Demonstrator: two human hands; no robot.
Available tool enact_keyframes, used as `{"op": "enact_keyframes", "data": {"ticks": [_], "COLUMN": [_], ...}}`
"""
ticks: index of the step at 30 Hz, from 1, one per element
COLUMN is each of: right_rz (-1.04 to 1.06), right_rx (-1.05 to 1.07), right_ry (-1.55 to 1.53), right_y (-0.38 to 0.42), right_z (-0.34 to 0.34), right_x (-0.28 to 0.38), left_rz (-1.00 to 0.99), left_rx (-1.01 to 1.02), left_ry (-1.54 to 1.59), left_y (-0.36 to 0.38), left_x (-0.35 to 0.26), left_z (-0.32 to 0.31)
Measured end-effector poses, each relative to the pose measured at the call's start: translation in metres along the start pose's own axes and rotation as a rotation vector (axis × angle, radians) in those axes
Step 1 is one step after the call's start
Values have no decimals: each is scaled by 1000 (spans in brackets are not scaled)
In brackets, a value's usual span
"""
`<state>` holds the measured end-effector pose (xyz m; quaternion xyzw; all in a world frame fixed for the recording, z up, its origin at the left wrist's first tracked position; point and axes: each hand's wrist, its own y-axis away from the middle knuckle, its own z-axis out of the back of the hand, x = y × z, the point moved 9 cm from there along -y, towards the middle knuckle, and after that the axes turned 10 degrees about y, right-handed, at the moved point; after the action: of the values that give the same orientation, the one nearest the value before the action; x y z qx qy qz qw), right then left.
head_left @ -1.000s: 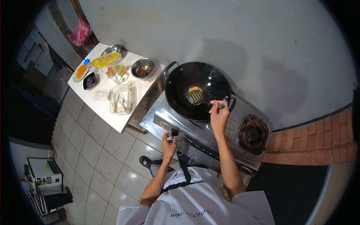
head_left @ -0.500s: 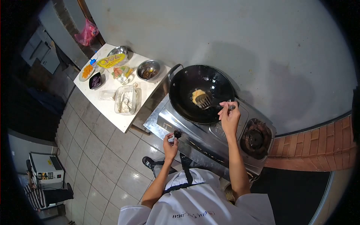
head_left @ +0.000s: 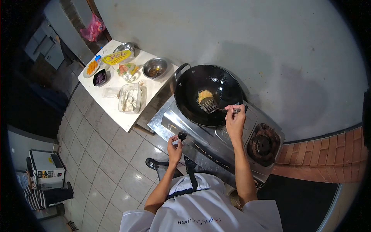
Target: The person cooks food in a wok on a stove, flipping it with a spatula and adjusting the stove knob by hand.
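My right hand is closed around the handle of a slotted spatula. The spatula's head reaches into a black wok, against the lower edge of a small golden piece of frying food. Oil glistens around that piece. The wok sits on the left burner of a steel gas stove, its loop handle pointing to the table. Down at the stove's front panel, my left hand has its fingertips at a black stove knob, thumb and fingers bent around its near side.
On the white table stand a glass container of white flour-like stuff, a steel bowl, a yellow packet, a plate of orange pieces and a dark bowl. An unused burner lies right. Another person stands far left.
The view has shifted slightly, and the table appears a little higher. The spatula has moved slightly at the food's lower edge. My left hand stays by the knob.
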<state>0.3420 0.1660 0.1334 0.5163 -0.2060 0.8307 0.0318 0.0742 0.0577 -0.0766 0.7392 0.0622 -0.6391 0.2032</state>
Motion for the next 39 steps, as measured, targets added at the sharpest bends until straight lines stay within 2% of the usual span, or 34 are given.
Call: {"op": "enact_keyframes", "data": {"ticks": [4,10,13,15,21,24,26,39], "right_rz": [-42,10,97,53,14,25,-40,-1], "right_rx": [71,116,-3,68,115,65,63,51], "right_ry": [27,8,-106,8,1,11,-21,-17], "right_y": [-3,-2,-11,-15,-6,-3,-2,0], "right_z": [-2,-6,5,3,-13,-11,-12,-11], "right_x": [4,29,42,45,16,10,2,20], "left_rz": [-21,-39,-79,-69,-52,-30,-21,-46], "left_rx": [-11,-42,-39,-26,-4,0,4,-6], "left_ry": [-8,-11,-3,22,44,60,58,20], "left_y": [4,7,8,7,2,5,5,5], "left_x": [3,1,1,1,-2,-1,-3,-6], "left_z": [3,4,6,5,1,-1,-2,-3]}}
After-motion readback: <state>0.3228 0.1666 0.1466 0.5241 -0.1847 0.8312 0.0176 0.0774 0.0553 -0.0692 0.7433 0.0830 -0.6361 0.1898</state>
